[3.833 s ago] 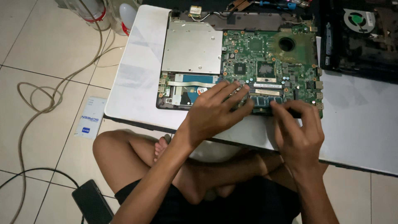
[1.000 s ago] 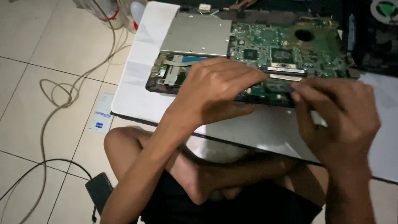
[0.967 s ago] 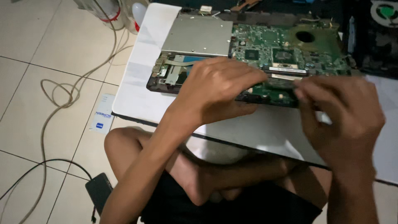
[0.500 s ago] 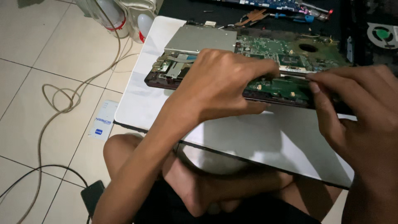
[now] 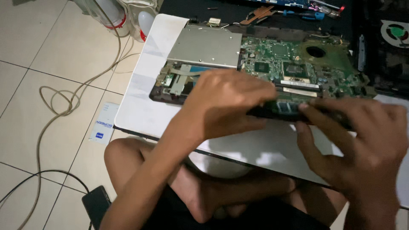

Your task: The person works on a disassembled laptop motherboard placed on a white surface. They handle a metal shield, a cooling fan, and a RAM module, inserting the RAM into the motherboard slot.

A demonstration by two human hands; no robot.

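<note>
An opened laptop base (image 5: 170, 91) lies on a white low table (image 5: 145, 106), its green motherboard (image 5: 324, 70) and a silver drive cover (image 5: 204, 47) exposed. My left hand (image 5: 226, 104) grips the near edge of the base, fingers curled over the front rim. At the right, my right hand (image 5: 362, 140) clamps the same front edge, fingers on top and thumb underneath. The near edge looks tilted up off the table. Both hands hide part of the front rim.
A black mat (image 5: 255, 8) with tools and a cooling fan (image 5: 396, 32) lies behind the laptop. On the tiled floor at left trail cables (image 5: 55, 106), a small white card (image 5: 102, 123) and a dark phone (image 5: 98, 204). My crossed legs sit under the table.
Both hands moved from resting on the motherboard to gripping the laptop's front edge. That edge has lifted, and the view has shifted closer and lower.
</note>
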